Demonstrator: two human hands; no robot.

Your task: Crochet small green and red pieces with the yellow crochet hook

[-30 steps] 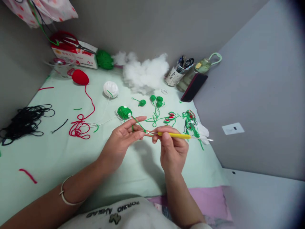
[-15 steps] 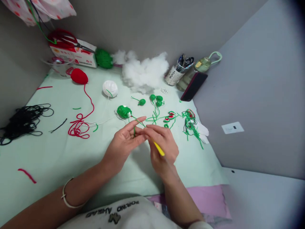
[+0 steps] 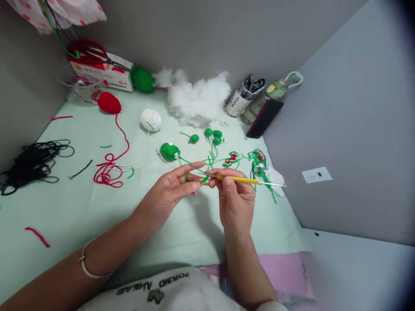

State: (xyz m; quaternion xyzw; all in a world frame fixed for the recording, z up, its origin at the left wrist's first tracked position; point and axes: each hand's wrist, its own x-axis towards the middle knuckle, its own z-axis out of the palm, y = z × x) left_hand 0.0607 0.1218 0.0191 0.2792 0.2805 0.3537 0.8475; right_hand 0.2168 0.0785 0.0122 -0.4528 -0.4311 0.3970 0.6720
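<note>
My right hand (image 3: 236, 201) grips a crochet hook (image 3: 241, 179) by its yellow handle, one metal end pointing right and the other toward my left hand. Between the thumb and fingers of my left hand (image 3: 168, 188) is a small piece of green crochet (image 3: 204, 179). Green yarn loops round a left finger and runs over the forefinger back to a green yarn ball (image 3: 169, 151) just beyond. The hook's left tip is close to the crochet piece; whether it passes through a stitch I cannot tell. An orange bit shows beside the piece.
Small green crocheted balls (image 3: 217, 134), red-and-green pieces (image 3: 231, 159) and a heap of yarn scraps (image 3: 259, 162) lie beyond my hands. White stuffing (image 3: 199, 97), a pen cup (image 3: 240, 100) and a phone (image 3: 265, 118) stand behind. Red yarn (image 3: 108, 170) and black yarn (image 3: 29, 166) lie left.
My right hand has turned and shifted right, bringing the hook from a slant toward me to nearly level. The green crochet piece now shows between my hands. My left hand has moved slightly right.
</note>
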